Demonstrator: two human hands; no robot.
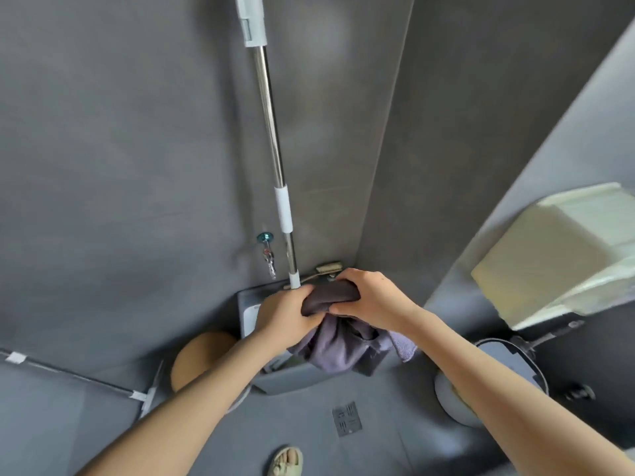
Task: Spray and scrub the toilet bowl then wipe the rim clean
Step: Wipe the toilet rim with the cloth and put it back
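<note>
A purple-grey cloth (338, 348) is held up in front of me, bunched between both hands over a grey rectangular bucket (292, 379). My left hand (285, 316) grips its left end with curled fingers. My right hand (371, 302) grips the twisted upper part, thumb underneath. The loose end of the cloth hangs down over the bucket. The toilet (549, 255), pale with its lid down, stands at the right edge. A scrub brush (328, 268) lies in the corner behind my hands.
A mop pole (271, 142) leans in the grey wall corner. A wall tap (268, 252) is left of it. A tan round stool (202, 359) stands by the bucket. A floor drain (347, 419), a round bin (494, 379) and my sandalled foot (287, 462) are below.
</note>
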